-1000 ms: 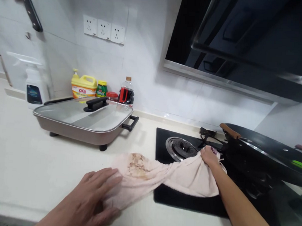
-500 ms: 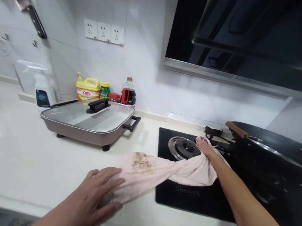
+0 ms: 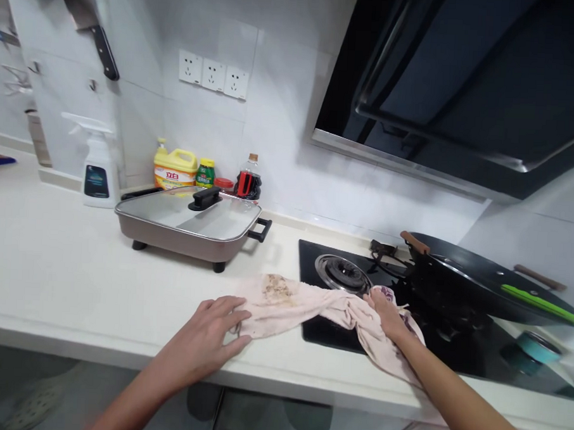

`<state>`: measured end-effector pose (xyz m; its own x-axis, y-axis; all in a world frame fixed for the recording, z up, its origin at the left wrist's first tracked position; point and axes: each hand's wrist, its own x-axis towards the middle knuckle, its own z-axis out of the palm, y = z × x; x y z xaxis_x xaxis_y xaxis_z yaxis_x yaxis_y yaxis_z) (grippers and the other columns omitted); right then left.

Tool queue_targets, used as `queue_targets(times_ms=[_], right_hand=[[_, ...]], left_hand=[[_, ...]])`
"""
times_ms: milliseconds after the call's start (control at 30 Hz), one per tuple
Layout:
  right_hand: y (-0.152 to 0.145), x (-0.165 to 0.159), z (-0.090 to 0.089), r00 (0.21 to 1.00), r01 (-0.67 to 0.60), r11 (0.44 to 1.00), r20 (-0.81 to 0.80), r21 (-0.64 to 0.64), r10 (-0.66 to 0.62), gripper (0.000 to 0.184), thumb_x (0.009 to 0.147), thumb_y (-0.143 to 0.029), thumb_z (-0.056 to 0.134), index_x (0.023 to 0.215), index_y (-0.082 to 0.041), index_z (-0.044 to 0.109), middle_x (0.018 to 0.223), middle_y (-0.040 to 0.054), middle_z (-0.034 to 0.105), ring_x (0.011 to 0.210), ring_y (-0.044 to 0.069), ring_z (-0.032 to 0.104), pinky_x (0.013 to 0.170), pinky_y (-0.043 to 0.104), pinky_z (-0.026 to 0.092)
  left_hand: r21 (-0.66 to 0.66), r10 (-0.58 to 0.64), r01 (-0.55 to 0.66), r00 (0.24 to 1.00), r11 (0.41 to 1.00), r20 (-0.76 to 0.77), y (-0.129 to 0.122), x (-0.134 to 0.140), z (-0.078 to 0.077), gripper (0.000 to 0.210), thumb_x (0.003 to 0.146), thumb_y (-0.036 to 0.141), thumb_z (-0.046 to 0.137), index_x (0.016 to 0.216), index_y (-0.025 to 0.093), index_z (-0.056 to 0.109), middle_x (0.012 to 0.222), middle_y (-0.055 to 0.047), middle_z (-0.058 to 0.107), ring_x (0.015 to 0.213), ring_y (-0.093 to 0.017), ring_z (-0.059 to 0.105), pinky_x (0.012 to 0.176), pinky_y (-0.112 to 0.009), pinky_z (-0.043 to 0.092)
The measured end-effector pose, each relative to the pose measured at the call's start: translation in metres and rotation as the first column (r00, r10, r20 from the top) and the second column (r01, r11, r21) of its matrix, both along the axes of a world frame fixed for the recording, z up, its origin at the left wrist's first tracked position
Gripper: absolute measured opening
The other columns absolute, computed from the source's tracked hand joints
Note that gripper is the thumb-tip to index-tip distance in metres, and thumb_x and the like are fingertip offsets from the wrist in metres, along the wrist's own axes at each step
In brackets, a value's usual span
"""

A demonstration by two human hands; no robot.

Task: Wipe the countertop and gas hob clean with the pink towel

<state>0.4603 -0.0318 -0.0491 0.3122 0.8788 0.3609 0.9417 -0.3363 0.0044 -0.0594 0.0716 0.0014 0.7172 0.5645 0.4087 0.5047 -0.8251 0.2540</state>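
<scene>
Far left, at ten o'clock from the pink cloth (image 3: 314, 305), a white spray bottle (image 3: 97, 180) stands upright against the wall side, presumably set back from the arms. Nearer on the same bearing, a lidded electric pan (image 3: 181, 239) rests on its feet; these likely hold its base off the counter (image 3: 51, 262). The left hand (image 3: 206, 338), towards nine o'clock, is loosely spread, fingertips on the cloth's left end; it appears to steady that end, though pressure cannot be judged. The cloth bridges counter and hob (image 3: 327, 332), brown stain uppermost, its twisted middle suggesting the ends are turned differently. The right hand (image 3: 386, 313), at three o'clock, lies on bunched fabric beside the round burner (image 3: 344, 274); whether it grips or merely presses cannot be told. At two o'clock a wok (image 3: 475, 264) sits over the hob's right side, probably for a stable seat.
</scene>
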Motion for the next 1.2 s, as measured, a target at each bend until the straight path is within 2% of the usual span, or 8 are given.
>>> queue_targets(times_ms=[133, 300, 433, 600, 733, 967, 1100, 1200], right_hand=[[-0.021, -0.048, -0.007, 0.997, -0.073, 0.994, -0.033, -0.087, 0.071, 0.064, 0.093, -0.030, 0.039, 0.154, -0.013, 0.048, 0.162, 0.0175, 0.044, 0.154, 0.028, 0.036, 0.124, 0.052, 0.033], [0.003, -0.123, 0.017, 0.935, -0.294, 0.944, -0.249, -0.152, 0.251, 0.069, 0.101, -0.040, 0.029, 0.163, -0.009, 0.028, 0.171, 0.0201, 0.022, 0.160, 0.029, 0.021, 0.128, 0.055, 0.022], [0.047, -0.176, 0.047, 0.871, -0.395, 0.912, -0.360, -0.112, 0.333, 0.069, 0.107, -0.051, 0.022, 0.165, -0.015, 0.023, 0.172, 0.0165, 0.022, 0.160, 0.026, 0.020, 0.129, 0.053, 0.019], [0.076, -0.239, 0.067, 0.784, -0.542, 0.837, -0.403, -0.073, 0.472, 0.067, 0.107, -0.056, 0.031, 0.160, -0.016, 0.032, 0.165, 0.0156, 0.040, 0.154, 0.024, 0.032, 0.128, 0.047, 0.022], [0.051, -0.278, 0.071, 0.729, -0.622, 0.782, -0.381, -0.026, 0.568, 0.053, 0.104, -0.056, 0.044, 0.140, -0.018, 0.054, 0.143, 0.0130, 0.061, 0.134, 0.025, 0.054, 0.117, 0.042, 0.038], [-0.038, -0.285, 0.071, 0.769, -0.555, 0.831, -0.362, 0.031, 0.527, 0.045, 0.102, -0.050, 0.045, 0.130, -0.016, 0.057, 0.131, 0.0160, 0.064, 0.126, 0.030, 0.057, 0.115, 0.049, 0.041], [-0.066, -0.275, 0.042, 0.744, -0.555, 0.814, -0.335, 0.171, 0.578, 0.049, 0.093, -0.050, 0.060, 0.133, -0.020, 0.057, 0.141, 0.0123, 0.062, 0.135, 0.028, 0.053, 0.124, 0.047, 0.032], [-0.077, -0.256, 0.014, 0.794, -0.500, 0.816, -0.223, 0.289, 0.566, 0.055, 0.089, -0.051, 0.064, 0.133, -0.019, 0.058, 0.140, 0.0145, 0.063, 0.132, 0.031, 0.056, 0.118, 0.049, 0.040]], left_hand=[[-0.039, -0.019, 0.020, 0.999, 0.999, 0.039, -0.003, -0.002, 0.000, 0.033, 0.099, 0.044, 0.056, 0.122, 0.026, 0.072, 0.145, -0.009, 0.063, 0.137, -0.031, 0.054, 0.113, -0.050, 0.042], [-0.066, 0.000, 0.007, 0.994, 0.998, 0.105, -0.003, -0.003, 0.000, 0.032, 0.096, 0.048, 0.059, 0.114, 0.026, 0.074, 0.142, -0.010, 0.065, 0.132, -0.032, 0.057, 0.108, -0.048, 0.046], [-0.094, 0.031, -0.020, 0.993, 0.995, 0.113, 0.001, -0.003, 0.001, 0.039, 0.094, 0.057, 0.059, 0.111, 0.024, 0.072, 0.143, -0.012, 0.064, 0.133, -0.034, 0.055, 0.109, -0.050, 0.046], [-0.101, 0.103, -0.088, 0.981, 0.991, 0.163, 0.009, -0.001, -0.001, 0.068, 0.094, 0.066, 0.055, 0.146, 0.022, 0.055, 0.155, -0.013, 0.055, 0.144, -0.033, 0.048, 0.117, -0.052, 0.039], [-0.097, 0.114, -0.102, 0.985, 0.990, 0.130, 0.017, 0.000, -0.003, 0.074, 0.095, 0.068, 0.051, 0.155, 0.025, 0.048, 0.160, -0.011, 0.050, 0.147, -0.032, 0.046, 0.119, -0.050, 0.038], [-0.091, 0.121, -0.119, 0.992, 0.989, 0.021, 0.022, 0.000, -0.003, 0.062, 0.095, 0.069, 0.049, 0.140, 0.031, 0.066, 0.155, -0.006, 0.058, 0.145, -0.030, 0.049, 0.118, -0.048, 0.039], [-0.083, 0.092, -0.094, 0.995, 0.992, -0.033, 0.027, -0.001, -0.004, 0.056, 0.096, 0.068, 0.048, 0.134, 0.034, 0.070, 0.153, -0.004, 0.059, 0.143, -0.031, 0.052, 0.117, -0.051, 0.039], [-0.079, 0.121, -0.125, 0.991, 0.989, -0.055, 0.031, -0.002, -0.007, 0.062, 0.095, 0.070, 0.046, 0.139, 0.031, 0.067, 0.152, -0.007, 0.060, 0.144, -0.033, 0.051, 0.118, -0.052, 0.038]])
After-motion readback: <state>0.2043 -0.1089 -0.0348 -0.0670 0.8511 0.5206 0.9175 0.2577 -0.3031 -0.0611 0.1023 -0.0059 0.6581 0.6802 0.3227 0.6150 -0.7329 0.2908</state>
